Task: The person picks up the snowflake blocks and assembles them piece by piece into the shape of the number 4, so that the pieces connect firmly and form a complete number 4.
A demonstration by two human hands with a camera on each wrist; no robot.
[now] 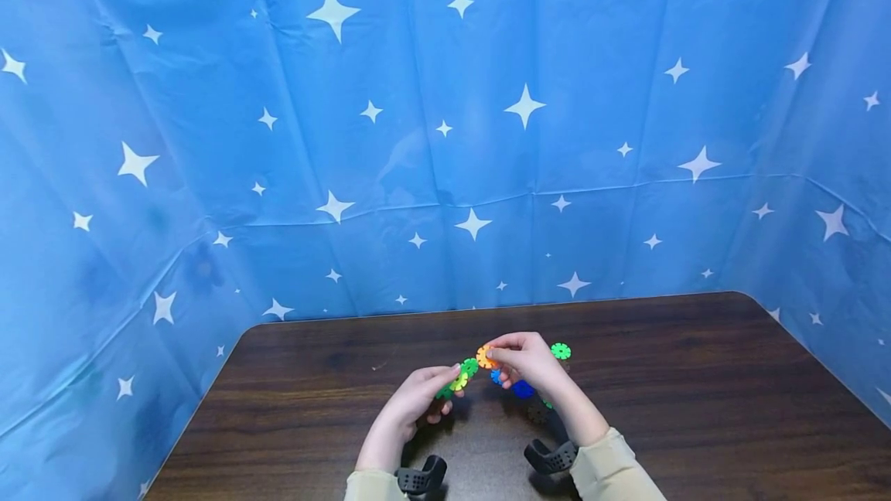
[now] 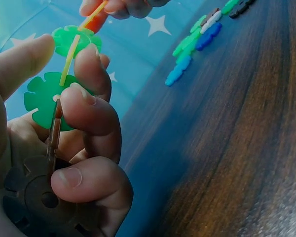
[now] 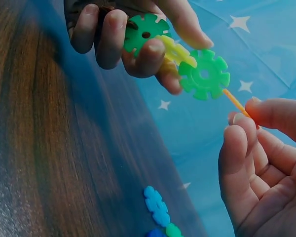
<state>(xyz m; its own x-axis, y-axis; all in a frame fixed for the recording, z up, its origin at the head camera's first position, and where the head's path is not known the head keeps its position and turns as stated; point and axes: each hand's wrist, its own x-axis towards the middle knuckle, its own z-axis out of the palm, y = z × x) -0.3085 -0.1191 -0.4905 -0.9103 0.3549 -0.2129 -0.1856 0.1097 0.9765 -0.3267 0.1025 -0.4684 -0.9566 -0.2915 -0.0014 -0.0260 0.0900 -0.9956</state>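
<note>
My left hand (image 1: 418, 397) grips a chain of notched plastic discs. In the left wrist view the chain runs from a dark brown disc (image 2: 32, 197) in the palm, through a brown disc seen edge-on, to a dark green disc (image 2: 39, 101). A yellow disc (image 3: 172, 49) and a light green disc (image 3: 204, 74) continue it past the fingers. Between thumb and fingers, my right hand (image 1: 532, 366) pinches an orange disc (image 1: 484, 356). Its edge meets the light green disc's rim; how deeply they are slotted, I cannot tell.
Loose discs lie on the dark wood table (image 1: 278, 408) around and beyond the right hand: a light blue disc (image 3: 157, 206), a dark blue disc (image 1: 524, 389), a green disc (image 1: 561, 351), and several others. A blue star-patterned curtain (image 1: 445, 168) encloses the table's back and sides.
</note>
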